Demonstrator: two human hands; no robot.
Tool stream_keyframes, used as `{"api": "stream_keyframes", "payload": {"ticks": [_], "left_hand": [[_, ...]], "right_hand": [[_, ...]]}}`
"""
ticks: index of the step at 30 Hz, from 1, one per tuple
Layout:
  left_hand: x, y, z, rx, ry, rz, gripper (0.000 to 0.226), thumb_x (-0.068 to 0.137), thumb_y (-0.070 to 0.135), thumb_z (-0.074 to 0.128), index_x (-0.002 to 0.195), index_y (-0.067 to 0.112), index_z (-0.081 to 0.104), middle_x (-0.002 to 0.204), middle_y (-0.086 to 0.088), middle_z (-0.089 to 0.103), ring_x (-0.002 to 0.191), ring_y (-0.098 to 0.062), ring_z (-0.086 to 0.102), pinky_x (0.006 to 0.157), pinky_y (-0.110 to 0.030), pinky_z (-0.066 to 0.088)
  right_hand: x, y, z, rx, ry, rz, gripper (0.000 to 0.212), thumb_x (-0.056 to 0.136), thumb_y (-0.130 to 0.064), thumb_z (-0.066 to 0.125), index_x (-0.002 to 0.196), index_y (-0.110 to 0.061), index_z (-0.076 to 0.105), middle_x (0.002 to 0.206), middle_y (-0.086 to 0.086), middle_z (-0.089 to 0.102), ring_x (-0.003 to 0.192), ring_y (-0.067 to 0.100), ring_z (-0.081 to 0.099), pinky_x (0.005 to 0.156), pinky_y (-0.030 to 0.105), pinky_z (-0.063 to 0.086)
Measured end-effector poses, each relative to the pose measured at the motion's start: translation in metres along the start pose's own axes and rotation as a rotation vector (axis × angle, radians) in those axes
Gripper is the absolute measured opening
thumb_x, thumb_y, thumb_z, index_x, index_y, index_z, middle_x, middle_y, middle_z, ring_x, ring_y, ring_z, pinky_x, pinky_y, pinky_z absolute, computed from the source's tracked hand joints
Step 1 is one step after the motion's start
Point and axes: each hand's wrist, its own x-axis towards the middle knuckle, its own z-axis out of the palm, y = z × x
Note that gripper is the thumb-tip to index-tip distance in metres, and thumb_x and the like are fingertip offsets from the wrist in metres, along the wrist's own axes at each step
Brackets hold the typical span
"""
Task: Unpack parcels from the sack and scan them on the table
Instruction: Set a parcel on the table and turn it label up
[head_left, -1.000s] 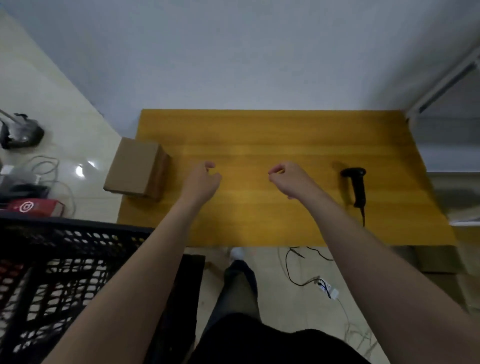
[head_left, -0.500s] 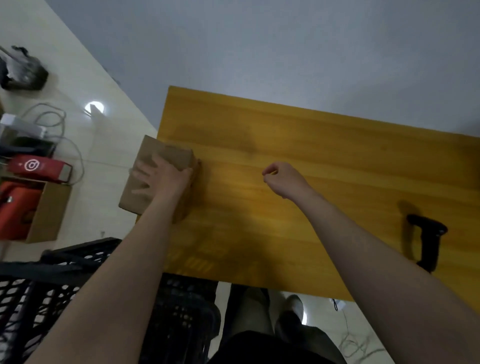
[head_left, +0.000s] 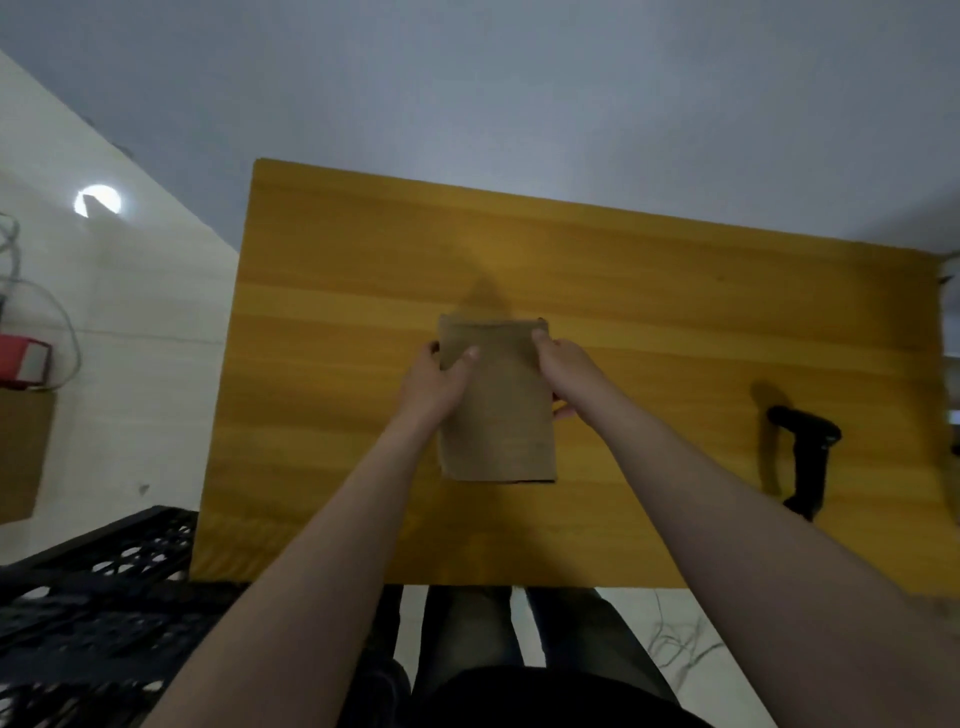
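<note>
A brown cardboard parcel (head_left: 496, 415) is at the middle of the yellow wooden table (head_left: 649, 291), held between both hands. My left hand (head_left: 434, 387) grips its left side, thumb lying on the top face. My right hand (head_left: 569, 374) grips its right side, fingers curled over the edge. A black handheld scanner (head_left: 805, 457) lies on the table to the right, well apart from both hands. No sack is in view.
A black perforated plastic crate (head_left: 98, 597) stands at the lower left beside the table. On the floor to the left are a red box (head_left: 23, 361), a cardboard box (head_left: 21, 457) and cables. My legs are below the table's near edge.
The parcel has moved from the table's left edge to its middle. My left hand went out to it, and my right hand has now joined, gripping the other side.
</note>
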Motion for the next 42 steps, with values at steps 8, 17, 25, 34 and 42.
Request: {"api": "stream_keyframes", "payload": {"ticks": [8,17,25,34,42], "left_hand": [[-0.016,0.07,0.065,-0.566,-0.035,0.286,0.047,0.099,0.059,0.039,0.101,0.019,0.063,0.101,0.008,0.073,0.1,-0.016,0.072,0.077,-0.036,0.059],[-0.035,0.05,0.135,-0.051,-0.197,0.1,0.053,0.103,0.052,0.05,0.149,0.029,0.038,0.135,0.006,0.054,0.105,-0.017,0.057,0.08,-0.041,0.051],[-0.073,0.026,0.19,0.164,-0.035,0.136,0.041,0.1,0.043,0.057,0.138,0.029,0.052,0.101,0.011,0.06,0.086,-0.008,0.059,0.06,-0.033,0.043],[-0.109,-0.011,0.27,0.241,-0.022,-0.108,0.047,0.099,0.033,0.067,0.134,0.015,0.041,0.102,-0.003,0.055,0.084,-0.02,0.059,0.072,-0.049,0.053],[-0.112,-0.023,0.294,0.094,0.05,-0.156,0.033,0.103,0.028,0.064,0.126,0.018,0.042,0.103,-0.004,0.06,0.089,-0.022,0.067,0.066,-0.041,0.059]], "right_hand": [[-0.02,0.054,-0.093,0.761,0.551,-0.215,0.038,0.108,-0.046,0.044,0.121,-0.018,0.066,0.124,0.006,0.067,0.115,0.03,0.064,0.097,0.053,0.054],[-0.027,0.133,-0.114,0.766,0.313,-0.02,0.022,0.109,-0.022,0.045,0.123,-0.026,0.063,0.116,0.001,0.068,0.1,0.027,0.068,0.079,0.05,0.056],[-0.039,0.203,-0.131,0.67,0.311,-0.035,0.035,0.108,-0.026,0.038,0.136,-0.024,0.06,0.122,0.005,0.066,0.103,0.03,0.066,0.073,0.043,0.056],[-0.037,0.287,-0.186,0.336,0.511,-0.125,0.024,0.103,-0.024,0.052,0.126,-0.026,0.06,0.124,-0.001,0.063,0.102,0.023,0.062,0.074,0.039,0.053],[0.02,0.324,-0.258,0.541,0.304,0.145,0.074,0.101,-0.008,0.057,0.159,-0.012,0.012,0.12,0.015,0.047,0.111,0.037,0.056,0.099,0.059,0.048]]}}
